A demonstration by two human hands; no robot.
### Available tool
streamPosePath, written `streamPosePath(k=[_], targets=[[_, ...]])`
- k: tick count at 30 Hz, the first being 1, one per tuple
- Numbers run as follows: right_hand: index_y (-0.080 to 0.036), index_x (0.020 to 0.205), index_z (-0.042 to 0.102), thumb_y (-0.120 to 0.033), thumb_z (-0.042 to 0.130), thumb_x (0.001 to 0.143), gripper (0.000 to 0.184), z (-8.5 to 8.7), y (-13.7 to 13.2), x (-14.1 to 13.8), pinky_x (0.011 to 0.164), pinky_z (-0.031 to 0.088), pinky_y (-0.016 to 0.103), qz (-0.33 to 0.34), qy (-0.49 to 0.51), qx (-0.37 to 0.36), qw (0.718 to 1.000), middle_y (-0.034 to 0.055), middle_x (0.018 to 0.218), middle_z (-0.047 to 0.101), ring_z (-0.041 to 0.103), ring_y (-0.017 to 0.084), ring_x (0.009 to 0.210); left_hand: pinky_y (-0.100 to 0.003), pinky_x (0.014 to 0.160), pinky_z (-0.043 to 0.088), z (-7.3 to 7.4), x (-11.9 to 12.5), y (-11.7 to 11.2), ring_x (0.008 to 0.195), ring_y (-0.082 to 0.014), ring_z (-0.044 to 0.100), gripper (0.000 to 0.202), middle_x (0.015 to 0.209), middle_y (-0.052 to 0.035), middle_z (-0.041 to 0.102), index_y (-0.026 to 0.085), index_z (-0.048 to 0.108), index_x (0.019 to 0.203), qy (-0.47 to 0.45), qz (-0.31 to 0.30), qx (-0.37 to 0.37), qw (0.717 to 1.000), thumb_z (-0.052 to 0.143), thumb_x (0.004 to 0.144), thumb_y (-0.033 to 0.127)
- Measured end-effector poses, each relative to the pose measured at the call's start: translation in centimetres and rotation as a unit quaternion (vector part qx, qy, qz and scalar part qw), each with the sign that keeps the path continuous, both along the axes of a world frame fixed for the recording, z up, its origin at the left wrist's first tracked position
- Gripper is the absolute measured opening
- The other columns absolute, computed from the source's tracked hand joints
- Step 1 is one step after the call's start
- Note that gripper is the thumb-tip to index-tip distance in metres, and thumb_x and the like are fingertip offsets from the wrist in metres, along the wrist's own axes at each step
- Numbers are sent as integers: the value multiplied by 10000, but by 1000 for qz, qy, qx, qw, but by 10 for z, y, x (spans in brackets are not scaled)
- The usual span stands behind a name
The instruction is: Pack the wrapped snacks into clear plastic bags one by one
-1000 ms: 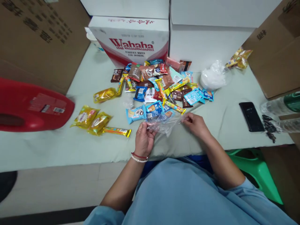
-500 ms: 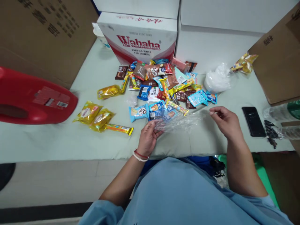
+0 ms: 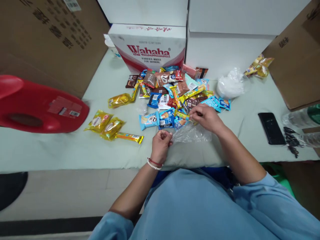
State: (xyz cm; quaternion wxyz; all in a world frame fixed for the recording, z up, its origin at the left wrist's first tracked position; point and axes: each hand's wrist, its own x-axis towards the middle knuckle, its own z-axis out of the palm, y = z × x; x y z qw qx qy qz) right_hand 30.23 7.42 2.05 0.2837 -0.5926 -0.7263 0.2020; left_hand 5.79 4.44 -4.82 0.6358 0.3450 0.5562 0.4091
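Note:
A clear plastic bag [image 3: 192,134] lies crumpled at the front of the snack pile, its left edge pinched in my left hand [image 3: 161,145]. My right hand [image 3: 206,116] is over the front of the pile, thumb and fingers closed at the right end of a yellow-wrapped snack stick [image 3: 182,115]. My fingers cover that end of the stick. Left of it are a blue snack packet [image 3: 166,118] and a pale blue one [image 3: 149,120]. Behind my right hand lies another light blue packet [image 3: 212,103].
Left of the pile lie yellow snack bags [image 3: 98,121] and an orange-yellow stick [image 3: 130,137]. A red jug [image 3: 45,106] stands far left. White Wahaba-style carton [image 3: 150,50] backs the pile. A bundle of clear bags [image 3: 231,85], phone [image 3: 271,128] and bottles [image 3: 301,116] are rightward.
My right hand has moved left from beside the bag to the yellow stick, and its fingers have closed there. My left hand stays at the bag's edge; the view has shifted slightly.

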Motion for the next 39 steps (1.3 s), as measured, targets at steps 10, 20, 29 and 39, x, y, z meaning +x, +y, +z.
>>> streamPosePath(k=[10, 20, 29, 39], targets=[[-265, 1115, 737, -412, 550, 1051, 246, 11, -90, 22, 910, 476, 445, -98, -23, 95, 990, 82, 960, 752, 648, 272, 921, -247, 616, 557, -8, 2, -4, 627, -125, 665, 438, 704, 67, 610, 219, 519, 806, -26, 23, 28, 999, 884, 705, 441], [-210, 854, 764, -316, 690, 949, 160, -25, -13, 8, 816, 443, 332, 53, -42, -94, 993, 59, 847, 723, 629, 220, 851, -221, 584, 411, 3, -7, -17, 598, -108, 563, 339, 720, 30, 676, 185, 695, 935, 51, -70, 44, 995, 891, 673, 277], [-345, 1155, 776, -167, 632, 984, 285, -3, -130, 18, 859, 506, 433, 68, -19, 184, 980, 62, 1020, 754, 636, 248, 973, -193, 425, 286, -3, 2, 3, 425, -81, 487, 336, 531, 96, 523, 213, 579, 824, 23, -7, 9, 1000, 835, 765, 422], [-320, 1166, 765, -131, 551, 1021, 321, -71, -177, -9, 751, 560, 403, 37, -44, 150, 987, 71, 958, 747, 644, 234, 874, -301, 805, 521, 16, -15, -7, 920, -186, 633, 283, 996, -17, 637, 235, 610, 974, 159, 96, 157, 970, 777, 750, 278]])
